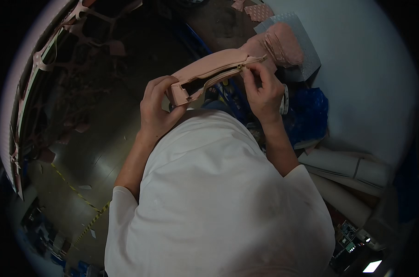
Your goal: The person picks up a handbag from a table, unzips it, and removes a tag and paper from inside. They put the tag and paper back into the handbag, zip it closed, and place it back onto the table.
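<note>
A long, soft pink zippered cover (214,61) stretches across in front of my body, its dark inside showing through a gap along the lower edge. My left hand (155,106) grips the cover's left end, thumb below and fingers over the top. At the other end of the gap, my right hand (265,94) is closed in a pinch at the brass-coloured zipper slider (240,67). Zipper teeth run left from the slider along the gap. Beyond my right hand, a bunched, wrinkled pink piece (283,45) adjoins the cover; I cannot tell whether they are joined.
The bunched piece rests on a grey textured sheet (306,34) by a pale surface (357,69). A blue plastic bag (311,113) and pale rolls (348,168) lie at right. Pink cut-out scraps (80,32) hang at left. Yellow-black tape (91,224) marks the floor.
</note>
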The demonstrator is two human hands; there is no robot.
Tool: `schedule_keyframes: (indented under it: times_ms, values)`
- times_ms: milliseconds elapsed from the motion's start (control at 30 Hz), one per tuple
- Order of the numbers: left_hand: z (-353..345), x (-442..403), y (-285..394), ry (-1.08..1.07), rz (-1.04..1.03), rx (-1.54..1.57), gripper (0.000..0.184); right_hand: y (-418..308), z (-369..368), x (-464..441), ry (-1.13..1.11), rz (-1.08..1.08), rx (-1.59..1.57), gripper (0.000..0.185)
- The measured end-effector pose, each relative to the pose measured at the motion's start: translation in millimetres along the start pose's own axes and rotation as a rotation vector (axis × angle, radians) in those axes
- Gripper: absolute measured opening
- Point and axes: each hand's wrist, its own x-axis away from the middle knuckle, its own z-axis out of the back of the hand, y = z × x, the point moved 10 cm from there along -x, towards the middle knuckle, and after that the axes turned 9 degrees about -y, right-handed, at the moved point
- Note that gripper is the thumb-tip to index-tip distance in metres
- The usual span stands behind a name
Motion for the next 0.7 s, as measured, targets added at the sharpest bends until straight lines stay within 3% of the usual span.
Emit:
schedule_keyframes:
  times_ms: [233, 300, 433, 533, 700]
  values:
    - [8, -7, 18, 0.057, -0.136, -0.193, 0.063, 23, -10, 4, -0.02, -0.192, -0.124, 0.014]
    - [7, -8, 20, 0.063, -0.159, -0.214, 0.063, 23, -13, 6, -0.015, -0.162, -0.091, 0.014]
    - [7, -6, 8, 0.05, -0.074, -0.151, 0.062, 21, 0, 4, 0.002, -0.11, -0.024, 0.014]
    - [5, -5, 1, 0.042, -0.03, -0.084, 0.061, 58, 27, 8, 0.118, -0.311, 0.005, 0.012]
    - [-3, -6, -13, -0.012, 0.061, 0.071, 0.057, 80, 35, 7, 0.052, -0.405, -0.091, 0.014]
